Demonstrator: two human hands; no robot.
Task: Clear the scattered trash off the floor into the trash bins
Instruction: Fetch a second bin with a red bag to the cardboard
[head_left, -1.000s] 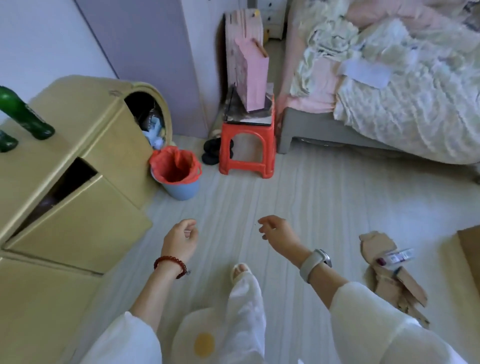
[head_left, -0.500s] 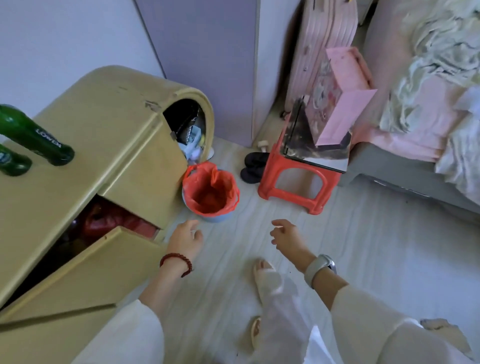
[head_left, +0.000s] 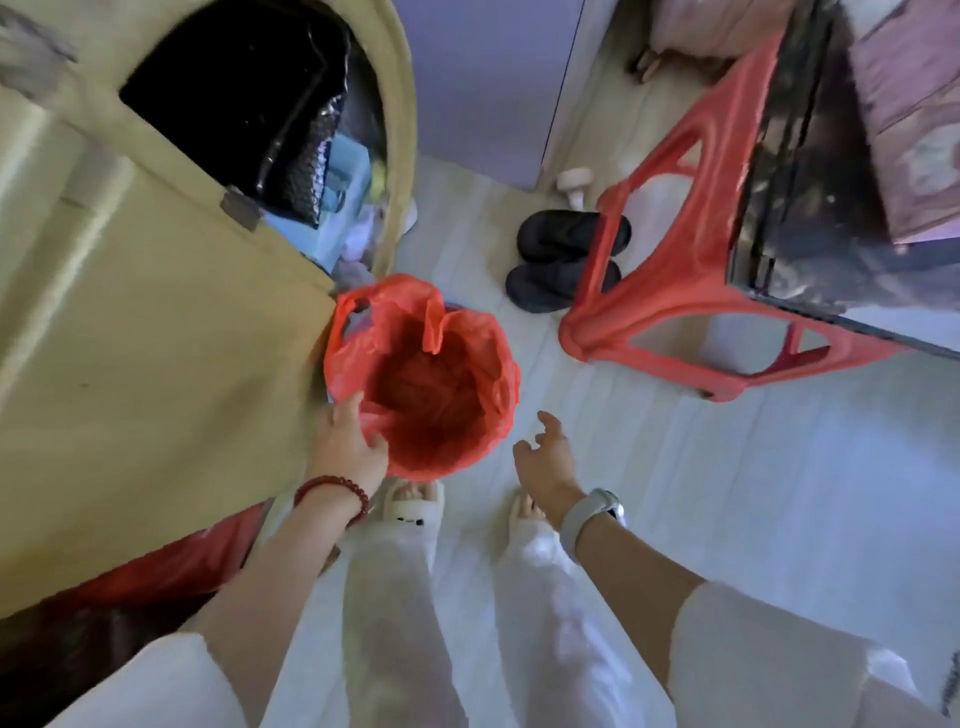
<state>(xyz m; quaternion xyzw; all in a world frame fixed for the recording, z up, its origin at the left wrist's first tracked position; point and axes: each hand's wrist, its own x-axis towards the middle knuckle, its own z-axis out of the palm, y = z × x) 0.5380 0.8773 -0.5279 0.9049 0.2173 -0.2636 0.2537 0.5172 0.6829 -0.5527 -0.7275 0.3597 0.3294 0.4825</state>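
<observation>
Gripping the rim of the red-lined trash bin (head_left: 423, 374) at its 7 o'clock, your left hand (head_left: 347, 447) held it; your right hand (head_left: 545, 457) hung loose and empty at 4 o'clock. No trash showed; collection looked barely begun.

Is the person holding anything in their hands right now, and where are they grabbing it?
The left hand grips the near rim of the red-lined trash bin. The right hand holds nothing.
</observation>
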